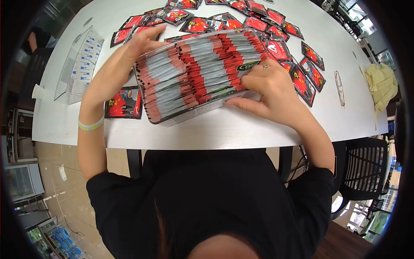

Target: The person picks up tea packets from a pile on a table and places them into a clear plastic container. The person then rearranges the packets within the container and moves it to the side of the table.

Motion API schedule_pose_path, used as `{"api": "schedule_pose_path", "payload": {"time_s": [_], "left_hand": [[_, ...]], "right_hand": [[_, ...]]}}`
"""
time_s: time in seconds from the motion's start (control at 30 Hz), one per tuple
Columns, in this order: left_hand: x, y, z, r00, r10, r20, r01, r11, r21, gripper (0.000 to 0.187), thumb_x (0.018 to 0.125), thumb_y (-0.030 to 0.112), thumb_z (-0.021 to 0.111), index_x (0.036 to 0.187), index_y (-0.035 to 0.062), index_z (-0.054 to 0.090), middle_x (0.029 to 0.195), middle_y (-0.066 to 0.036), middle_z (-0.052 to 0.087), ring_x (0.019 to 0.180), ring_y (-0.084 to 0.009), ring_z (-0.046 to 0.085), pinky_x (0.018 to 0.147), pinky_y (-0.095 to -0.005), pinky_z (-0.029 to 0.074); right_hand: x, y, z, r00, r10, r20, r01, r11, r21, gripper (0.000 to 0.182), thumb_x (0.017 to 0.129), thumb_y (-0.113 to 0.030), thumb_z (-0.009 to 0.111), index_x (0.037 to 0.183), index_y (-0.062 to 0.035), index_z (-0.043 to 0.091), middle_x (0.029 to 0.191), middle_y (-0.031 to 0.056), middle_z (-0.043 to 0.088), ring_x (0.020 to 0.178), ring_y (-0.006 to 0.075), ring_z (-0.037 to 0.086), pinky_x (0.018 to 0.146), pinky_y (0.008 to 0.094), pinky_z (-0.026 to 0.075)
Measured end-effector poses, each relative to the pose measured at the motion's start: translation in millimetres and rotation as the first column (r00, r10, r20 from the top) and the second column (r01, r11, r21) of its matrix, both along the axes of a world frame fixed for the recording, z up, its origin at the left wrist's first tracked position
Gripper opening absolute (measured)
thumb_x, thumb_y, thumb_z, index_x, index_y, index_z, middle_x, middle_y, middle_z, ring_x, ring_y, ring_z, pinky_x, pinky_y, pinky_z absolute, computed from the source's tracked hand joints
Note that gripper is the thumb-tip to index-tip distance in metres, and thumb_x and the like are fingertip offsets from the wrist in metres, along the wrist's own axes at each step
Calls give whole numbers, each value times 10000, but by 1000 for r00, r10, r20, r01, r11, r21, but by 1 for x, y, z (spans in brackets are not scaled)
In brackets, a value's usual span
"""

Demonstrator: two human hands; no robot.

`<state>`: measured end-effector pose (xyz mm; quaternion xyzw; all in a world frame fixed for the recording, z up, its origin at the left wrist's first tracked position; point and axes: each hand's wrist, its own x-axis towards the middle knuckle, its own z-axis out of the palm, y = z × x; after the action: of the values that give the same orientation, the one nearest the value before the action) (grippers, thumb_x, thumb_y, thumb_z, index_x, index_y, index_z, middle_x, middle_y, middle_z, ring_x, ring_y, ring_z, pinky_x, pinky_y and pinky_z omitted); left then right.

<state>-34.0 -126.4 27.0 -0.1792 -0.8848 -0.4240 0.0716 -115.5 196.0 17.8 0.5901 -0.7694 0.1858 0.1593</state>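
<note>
A clear plastic box [181, 115] packed with rows of red and silver sachets [207, 64] is tilted over the table in front of me. My left hand [123, 58] holds its left end, with fingers reaching behind the far corner. At the near right corner, my right hand [269, 88] grips the box, its fingers curled over the sachets and its thumb low against the outer wall. Dark green labels with light lettering [248, 65] show beside the right fingers. Under my left wrist lies a red and black packet [124, 102] on the white table [207, 136].
Many loose red and black packets [174, 16] are scattered behind and right of the box. Another clear container [86, 60] with blue-and-white printing stands at the left. A thin clear strip [340, 88] and a yellow bag [379, 84] are at the right, near a black chair [366, 164].
</note>
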Motion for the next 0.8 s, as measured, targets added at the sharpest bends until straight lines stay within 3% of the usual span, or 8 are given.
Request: {"api": "schedule_pose_path", "payload": {"time_s": [0.17, 0.27, 0.5, 0.6, 0.67, 0.7, 0.77, 0.8], "left_hand": [[3, 23, -6, 987, 159, -20, -158, 987, 26, 720, 1042, 599, 184, 1411, 78, 516, 1175, -189, 658, 1136, -265, 589, 1042, -347, 387], [2, 29, -5, 987, 161, -7, -160, 982, 100, 734, 1039, 605, 189, 1383, 57, 535, 1126, -169, 681, 1096, -245, 607, 1001, -323, 412], [2, 33, -3, 990, 134, -38, -131, 990, 58, 725, 1048, 580, 192, 1336, 33, 570, 1170, -178, 675, 1109, -241, 610, 981, -324, 428], [2, 31, -2, 972, 124, -199, -98, 986, 136, 617, 1051, 502, 309, 1301, 13, 592, 1211, -191, 657, 1136, -257, 607, 1002, -340, 425], [13, 34, 21, 862, 19, -507, -125, 977, -175, 501, 988, 371, 468, 1281, -14, 598, 1250, -208, 635, 1179, -281, 593, 1029, -363, 412], [20, 36, 29, 808, -48, -587, -80, 978, -191, 475, 887, 281, 564, 1252, -20, 611, 1174, -188, 667, 1089, -289, 632, 934, -361, 476], [49, 40, 40, 857, -238, -458, 211, 971, -110, 520, 992, 424, 468, 1380, 83, 530, 1178, -148, 671, 1024, -259, 653, 943, -408, 459], [59, 46, 45, 858, -239, -455, 215, 971, -106, 520, 992, 424, 468, 1380, 83, 530, 1178, -148, 671, 1024, -259, 653, 943, -408, 459]], "right_hand": [[1, 0, 4, 999, 38, 2, -38, 996, 79, 334, 813, -386, 733, 706, -83, 643, 594, 30, 589, 635, 232, 586, 671, 361, 406], [2, 0, 6, 999, 44, -11, -42, 993, 114, 321, 829, -378, 717, 735, -78, 653, 622, 37, 602, 653, 234, 599, 680, 363, 405], [5, 2, 3, 999, 36, -36, -32, 995, 98, 325, 836, -385, 709, 731, -84, 646, 617, 35, 596, 645, 229, 603, 670, 365, 401], [4, 2, 1, 998, 37, -44, -33, 996, 84, 347, 830, -399, 716, 698, -92, 621, 601, 31, 586, 618, 226, 590, 657, 362, 398], [4, 1, -1, 998, 36, -48, -33, 998, 62, 359, 826, -405, 720, 683, -96, 606, 591, 29, 579, 608, 223, 583, 652, 359, 396], [4, 1, -2, 998, 37, -55, -34, 998, 46, 372, 821, -411, 724, 668, -99, 592, 581, 27, 572, 597, 221, 575, 647, 357, 394], [4, 0, -3, 998, 32, -55, -30, 999, 37, 375, 819, -411, 726, 664, -99, 587, 575, 25, 567, 591, 220, 571, 644, 356, 392], [4, -1, -3, 998, 34, -61, -31, 999, 35, 377, 817, -411, 728, 660, -100, 583, 569, 23, 563, 586, 219, 567, 641, 355, 389]]}}
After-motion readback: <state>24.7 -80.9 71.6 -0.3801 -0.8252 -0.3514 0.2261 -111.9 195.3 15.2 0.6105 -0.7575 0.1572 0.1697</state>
